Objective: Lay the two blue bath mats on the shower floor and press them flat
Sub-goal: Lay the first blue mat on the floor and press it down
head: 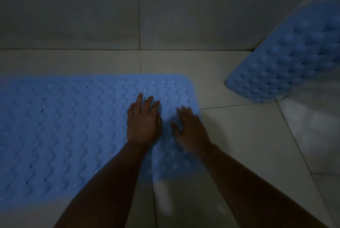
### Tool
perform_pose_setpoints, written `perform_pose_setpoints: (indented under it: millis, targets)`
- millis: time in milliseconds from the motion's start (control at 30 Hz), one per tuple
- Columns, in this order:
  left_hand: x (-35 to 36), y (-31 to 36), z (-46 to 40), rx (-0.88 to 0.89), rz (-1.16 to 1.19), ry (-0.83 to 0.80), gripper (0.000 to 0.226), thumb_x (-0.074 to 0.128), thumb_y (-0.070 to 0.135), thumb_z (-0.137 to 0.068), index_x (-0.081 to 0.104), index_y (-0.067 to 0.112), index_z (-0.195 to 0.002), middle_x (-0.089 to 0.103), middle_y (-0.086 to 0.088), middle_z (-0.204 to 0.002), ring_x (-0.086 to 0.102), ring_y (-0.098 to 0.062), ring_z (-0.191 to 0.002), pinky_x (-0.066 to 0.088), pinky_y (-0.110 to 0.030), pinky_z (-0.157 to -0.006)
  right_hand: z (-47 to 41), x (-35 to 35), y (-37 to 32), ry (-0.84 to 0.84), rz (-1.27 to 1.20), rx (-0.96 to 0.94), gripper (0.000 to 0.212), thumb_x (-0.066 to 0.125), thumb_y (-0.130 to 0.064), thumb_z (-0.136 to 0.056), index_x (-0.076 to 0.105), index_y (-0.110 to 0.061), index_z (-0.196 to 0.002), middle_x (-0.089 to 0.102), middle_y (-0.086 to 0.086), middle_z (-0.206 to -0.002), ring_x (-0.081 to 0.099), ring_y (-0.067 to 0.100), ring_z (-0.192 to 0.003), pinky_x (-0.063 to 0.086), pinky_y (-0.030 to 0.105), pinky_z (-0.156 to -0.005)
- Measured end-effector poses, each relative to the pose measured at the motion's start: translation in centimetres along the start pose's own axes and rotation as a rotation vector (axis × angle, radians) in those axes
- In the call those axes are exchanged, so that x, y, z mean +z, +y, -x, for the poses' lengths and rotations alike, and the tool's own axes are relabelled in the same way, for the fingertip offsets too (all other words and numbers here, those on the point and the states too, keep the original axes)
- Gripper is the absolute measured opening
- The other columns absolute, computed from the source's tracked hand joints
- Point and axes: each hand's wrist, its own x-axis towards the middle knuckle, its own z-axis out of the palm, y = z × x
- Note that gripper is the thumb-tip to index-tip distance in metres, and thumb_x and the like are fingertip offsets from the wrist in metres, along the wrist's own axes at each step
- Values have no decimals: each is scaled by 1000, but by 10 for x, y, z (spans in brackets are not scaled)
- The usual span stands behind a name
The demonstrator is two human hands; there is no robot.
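Observation:
A blue bath mat (60, 126) with rows of bumps and small holes lies spread on the tiled shower floor, reaching from the left edge to the middle. My left hand (143, 119) lies palm down on its right part, fingers straight. My right hand (191, 128) is beside it, fingers spread over the mat's right edge, and looks blurred. A second blue bath mat (292, 62) leans tilted against the right wall, its lower end on the floor, with its bumpy side toward me.
Pale floor tiles (239, 135) with dark grout lines run to the right of the flat mat. A grey tiled wall (128, 7) closes the back, meeting the right wall at the corner behind the leaning mat.

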Motion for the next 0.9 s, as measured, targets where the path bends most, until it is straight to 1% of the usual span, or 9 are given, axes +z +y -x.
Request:
perform_pose_setpoints:
  millis: [100, 267, 400, 500, 567, 633, 733, 833, 900]
  targets:
    - [4, -1, -1, 16, 9, 30, 54, 33, 37, -96, 54, 17, -142, 48, -9, -153, 23, -34, -153, 28, -54, -116, 15, 35, 17, 50, 225, -130, 81, 24, -65, -100, 17, -12, -161, 7, 14, -169, 1, 30, -157, 17, 53, -124]
    - [23, 2, -3, 28, 40, 76, 49, 37, 34, -96, 58, 19, -138, 50, -7, -151, 25, -34, -152, 26, -57, -119, 17, 43, 23, 144, 189, -155, 84, 28, -67, -99, 16, -12, -161, 1, 8, -170, -7, 21, -157, 8, 48, -127]
    - [29, 4, 3, 10, 73, 71, 48, 39, 34, -96, 58, 20, -138, 49, -6, -152, 23, -33, -153, 24, -59, -120, 16, 41, 23, 188, -37, -106, 91, 45, -70, -91, 18, -18, -161, 15, 1, -169, 0, 11, -157, 3, 40, -128]
    - [26, 5, 6, 33, 75, 54, 49, 43, 35, -94, 57, 20, -139, 48, -6, -153, 22, -34, -153, 25, -60, -119, 13, 39, 28, 131, -173, -82, 89, 47, -68, -89, 20, -21, -160, 18, -4, -168, 1, 7, -156, 3, 39, -128]
    - [25, 6, 12, 59, 58, 34, 50, 45, 34, -95, 56, 18, -140, 48, -8, -153, 22, -34, -153, 26, -61, -119, 7, 28, 29, 41, -186, -77, 90, 40, -70, -87, 24, -19, -159, 22, -3, -167, 7, 10, -156, 8, 39, -128]
    - [24, 10, 21, 58, 34, -17, 54, 43, 35, -94, 53, 18, -145, 43, -9, -157, 18, -35, -154, 24, -61, -120, -2, 8, 28, -21, -174, -41, 86, 35, -70, -84, 35, -21, -155, 39, 1, -160, 31, 17, -150, 24, 38, -124]
    - [29, 30, 40, 120, -11, -175, 65, 35, 40, -94, 38, 19, -155, 23, -11, -167, 2, -38, -156, 15, -61, -123, -19, -23, 26, 82, -230, 1, 57, 50, -52, -90, 52, -27, -141, 69, 1, -130, 66, 24, -117, 53, 38, -99]
    - [40, 51, 56, 266, -49, -242, 72, 26, 53, -97, 29, 15, -159, 14, -13, -169, -3, -39, -156, 12, -64, -122, -31, -37, 24, 234, -228, -15, 41, 58, -32, -96, 58, -24, -136, 70, 0, -128, 67, 23, -115, 54, 34, -97]
    - [46, 59, 62, 256, -49, -235, 79, 24, 65, -99, 26, 14, -160, 13, -14, -169, -2, -37, -156, 11, -65, -121, -35, -35, 25, 271, -215, -43, 38, 58, -26, -97, 61, -19, -135, 67, 2, -131, 63, 21, -120, 50, 31, -99]
